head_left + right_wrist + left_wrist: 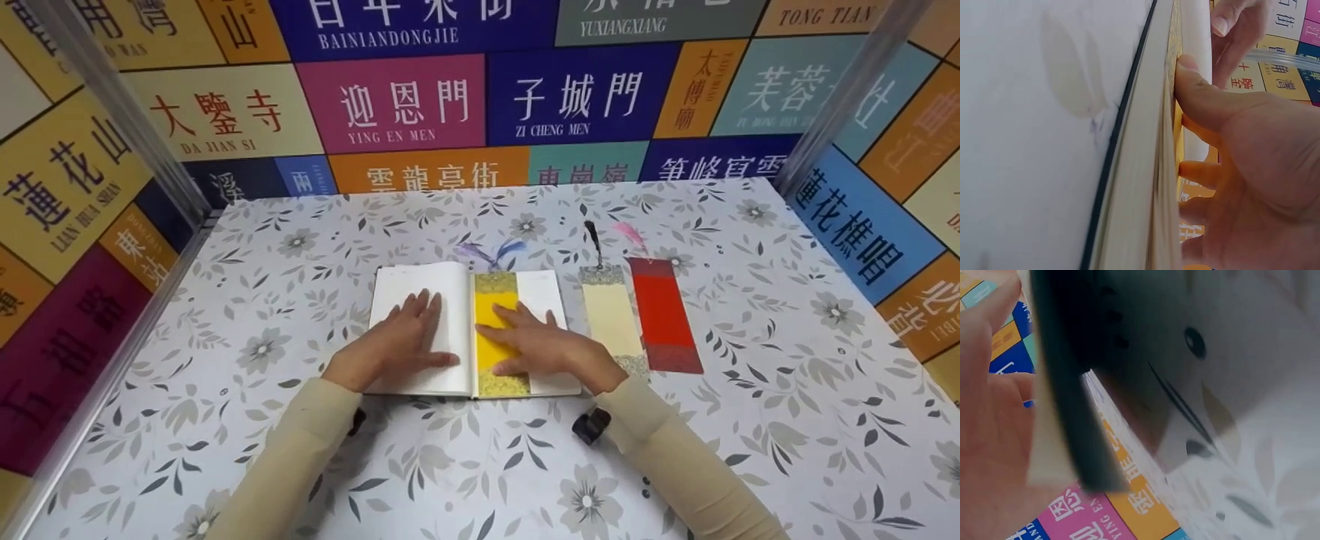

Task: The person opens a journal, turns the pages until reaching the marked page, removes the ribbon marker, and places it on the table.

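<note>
An open book point(453, 315) with white pages lies flat on the floral tablecloth. A yellow bookmark point(489, 351) with patterned ends sits on its right page beside the centre fold, its purple-blue tassel point(496, 256) extending past the top edge. My left hand point(397, 341) rests on the left page with fingers spread. The right hand point(544, 345) touches the bookmark and page, fingers extended. In the right wrist view, the thumb of the right hand point(1264, 152) lies against the bookmark above the page edges point(1134, 185). The book's dark cover point(1067, 399) blocks much of the left wrist view.
Right of the book lie a cream bookmark point(609, 315) with a black tassel and a red bookmark point(667, 311) with a pink tassel. A wall of coloured name panels point(390, 101) stands behind the table point(262, 450). Dark devices are strapped at both wrists.
</note>
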`<state>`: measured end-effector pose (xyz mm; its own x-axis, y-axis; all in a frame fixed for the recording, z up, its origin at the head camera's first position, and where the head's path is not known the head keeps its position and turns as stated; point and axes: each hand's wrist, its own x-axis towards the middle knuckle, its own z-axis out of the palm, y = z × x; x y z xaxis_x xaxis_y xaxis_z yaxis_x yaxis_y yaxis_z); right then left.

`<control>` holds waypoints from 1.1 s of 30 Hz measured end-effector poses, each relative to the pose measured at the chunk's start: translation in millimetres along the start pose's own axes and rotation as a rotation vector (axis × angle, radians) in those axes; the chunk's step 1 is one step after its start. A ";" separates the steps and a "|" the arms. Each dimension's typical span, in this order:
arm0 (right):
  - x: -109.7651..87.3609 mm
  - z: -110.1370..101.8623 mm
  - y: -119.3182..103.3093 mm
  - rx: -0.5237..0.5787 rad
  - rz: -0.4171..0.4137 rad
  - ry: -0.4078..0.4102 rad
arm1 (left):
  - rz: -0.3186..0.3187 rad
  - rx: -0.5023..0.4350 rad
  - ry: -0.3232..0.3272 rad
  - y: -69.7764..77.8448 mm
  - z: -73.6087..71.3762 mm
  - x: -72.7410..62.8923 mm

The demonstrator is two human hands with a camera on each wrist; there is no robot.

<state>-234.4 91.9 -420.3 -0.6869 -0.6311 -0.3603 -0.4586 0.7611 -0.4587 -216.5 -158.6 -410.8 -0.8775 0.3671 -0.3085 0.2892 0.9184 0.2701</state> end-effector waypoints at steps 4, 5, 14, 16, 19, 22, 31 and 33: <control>0.8 0.3 0.9 0.019 0.013 0.005 | 0.029 -0.090 -0.043 0.3 1.8 3.8; 0.8 0.3 1.2 0.023 0.014 0.008 | 0.032 -0.109 -0.055 0.1 1.9 4.5; 0.2 -1.8 1.8 0.034 0.010 -0.011 | -0.006 -0.095 -0.125 -0.3 7.7 6.7; 0.0 -3.0 1.2 0.032 0.012 -0.021 | -0.030 -0.076 -0.125 2.4 8.6 7.6; 0.6 -5.9 -0.3 0.034 0.014 -0.039 | -0.073 -0.054 -0.139 7.2 8.6 10.8; 1.2 -9.3 -1.6 0.039 0.021 -0.049 | -0.133 -0.051 -0.153 11.5 7.4 14.4; 4.0 -13.1 -1.9 0.051 0.020 -0.053 | -0.203 -0.116 -0.141 17.2 5.0 18.4; 5.5 -13.8 -2.6 0.046 0.020 -0.054 | -0.203 -0.124 -0.141 16.2 5.4 18.6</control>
<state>-244.8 88.5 -409.9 -0.6639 -0.6237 -0.4126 -0.4177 0.7669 -0.4872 -226.1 -136.2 -417.1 -0.8485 0.2024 -0.4890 0.0562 0.9532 0.2970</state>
